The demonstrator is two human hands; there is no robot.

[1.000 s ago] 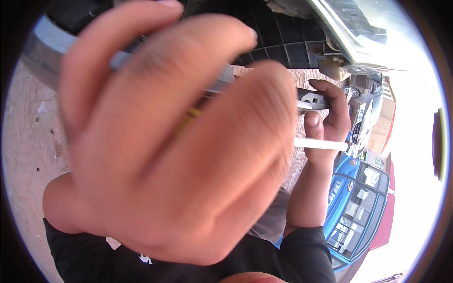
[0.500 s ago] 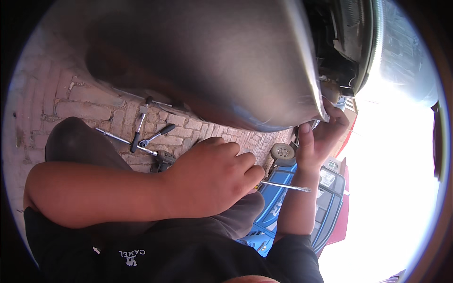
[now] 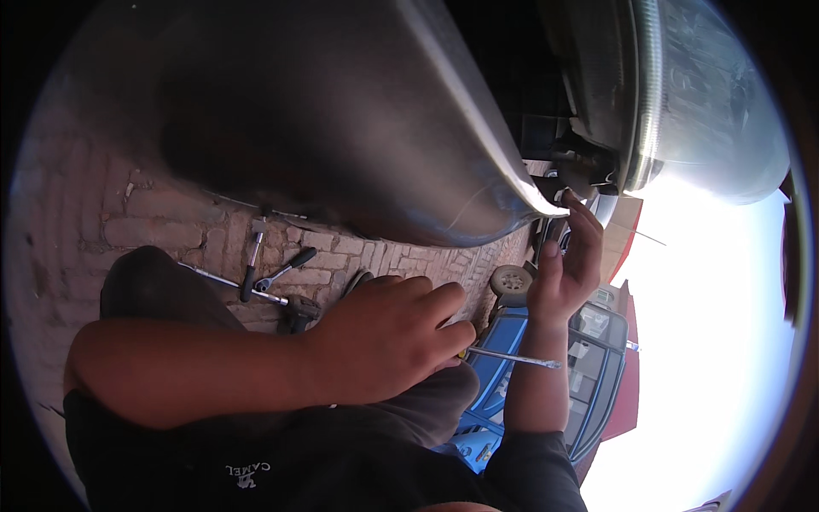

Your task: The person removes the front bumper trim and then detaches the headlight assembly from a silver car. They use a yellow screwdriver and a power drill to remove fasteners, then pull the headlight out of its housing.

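My left hand (image 3: 392, 337) is closed around the handle of a flathead screwdriver (image 3: 516, 357), most of it hidden by the fingers. The bare metal shaft points right, crossing in front of my right forearm. At the tip of a dark grey car bumper (image 3: 367, 119), my right hand (image 3: 567, 264) has its fingers hooked on the edge, thumb lower down. Beyond that edge a dark gap separates the bumper from the clear headlight (image 3: 717, 102) at the upper right.
On the brick paving (image 3: 153, 230) lie several tools, among them a black-handled ratchet (image 3: 286, 267), a long metal bar (image 3: 209, 275) and a T-handle wrench (image 3: 252, 260). A dark power tool (image 3: 299, 314) rests by my knee. Behind my right arm stands a blue vehicle (image 3: 503, 341).
The bumper's edge has shifted left in view, and the gap to the headlight looks wider. My right hand has moved slightly left and down with the edge. The screwdriver stays in my left hand.
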